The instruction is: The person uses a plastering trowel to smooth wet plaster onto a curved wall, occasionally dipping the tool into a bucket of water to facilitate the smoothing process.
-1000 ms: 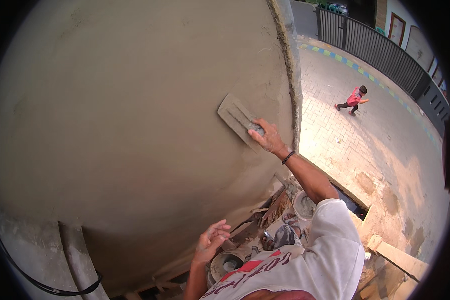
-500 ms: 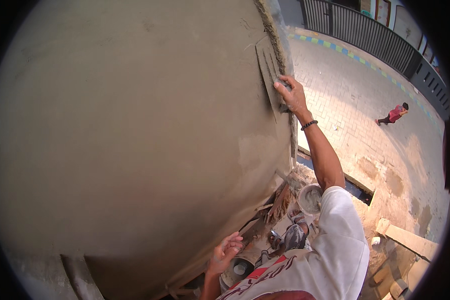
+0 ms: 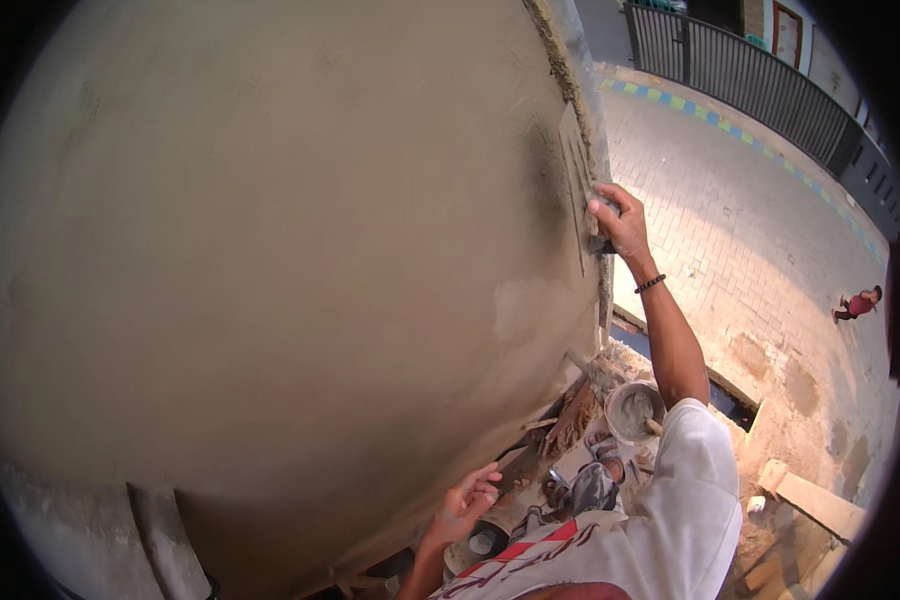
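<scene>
- My right hand is closing firmly around the handle of the flat float; the handle is partly hiding behind my fingers.
- My left hand is hanging low, well apart from the right one, with fingers loosely bending and holding nothing that I can see.
- The float is standing tilted near the right edge of the grey wall, and a dark shadow is lying beside it; I cannot tell how much of its face is touching.
- Most of the wall is looking smooth, so I am judging this part mostly done.
- Thin scratches near the float and the rough edge strip are seemingly remaining.
- Below, a bucket is holding grey mix.
- Beyond, a person in red is standing out on the paving.
</scene>
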The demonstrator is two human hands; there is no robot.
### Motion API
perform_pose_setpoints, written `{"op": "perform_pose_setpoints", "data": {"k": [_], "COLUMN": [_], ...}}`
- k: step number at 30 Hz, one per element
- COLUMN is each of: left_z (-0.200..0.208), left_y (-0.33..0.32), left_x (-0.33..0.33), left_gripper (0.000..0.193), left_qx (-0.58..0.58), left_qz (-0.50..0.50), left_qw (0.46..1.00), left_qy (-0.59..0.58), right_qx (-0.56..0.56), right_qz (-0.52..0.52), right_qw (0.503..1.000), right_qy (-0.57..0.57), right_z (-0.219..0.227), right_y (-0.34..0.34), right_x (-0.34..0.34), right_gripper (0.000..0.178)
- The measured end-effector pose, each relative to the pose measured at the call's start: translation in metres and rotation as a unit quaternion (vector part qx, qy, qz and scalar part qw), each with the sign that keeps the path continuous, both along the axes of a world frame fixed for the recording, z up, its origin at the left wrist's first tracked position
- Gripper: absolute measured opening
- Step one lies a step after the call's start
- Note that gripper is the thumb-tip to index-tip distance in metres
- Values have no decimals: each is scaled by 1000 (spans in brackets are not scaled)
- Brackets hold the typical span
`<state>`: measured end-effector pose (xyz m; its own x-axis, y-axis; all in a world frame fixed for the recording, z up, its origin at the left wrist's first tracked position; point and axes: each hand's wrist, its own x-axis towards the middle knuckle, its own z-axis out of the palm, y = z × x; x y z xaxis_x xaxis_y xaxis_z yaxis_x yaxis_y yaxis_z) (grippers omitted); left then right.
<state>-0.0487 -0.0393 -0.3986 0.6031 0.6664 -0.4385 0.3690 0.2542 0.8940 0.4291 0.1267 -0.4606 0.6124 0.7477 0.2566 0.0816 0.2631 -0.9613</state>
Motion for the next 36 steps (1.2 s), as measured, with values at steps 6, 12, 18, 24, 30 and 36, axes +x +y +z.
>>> {"op": "perform_pose_setpoints", "data": {"k": [6, 12, 18, 24, 30, 36], "left_z": [4, -14, 11, -11, -2, 10], "left_y": [-8, 2, 9, 0, 5, 14], "left_x": [-14, -15, -13, -26, -18, 13], "left_gripper": [52, 53, 50, 53, 51, 51], "left_qx": [13, 6, 35, -3, 51, 28], "left_qz": [16, -9, -38, 7, -12, -74], "left_qw": [1000, 1000, 999, 1000, 999, 997], "left_qy": [-4, -7, -3, -20, -1, 18], "right_qx": [72, 22, 48, 104, 53, 13], "right_qz": [51, 138, 150, -77, -29, 172], "right_qw": [996, 967, 983, 984, 993, 956], "right_qy": [23, -213, -95, -125, -103, -236], "right_z": [65, 4, 49, 158, 169, 81], "right_y": [42, -3, -18, 36, 40, -13], "right_x": [20, -159, -146, -8, -8, -135], "right_gripper": [38, 45, 47, 54, 51, 51]}}
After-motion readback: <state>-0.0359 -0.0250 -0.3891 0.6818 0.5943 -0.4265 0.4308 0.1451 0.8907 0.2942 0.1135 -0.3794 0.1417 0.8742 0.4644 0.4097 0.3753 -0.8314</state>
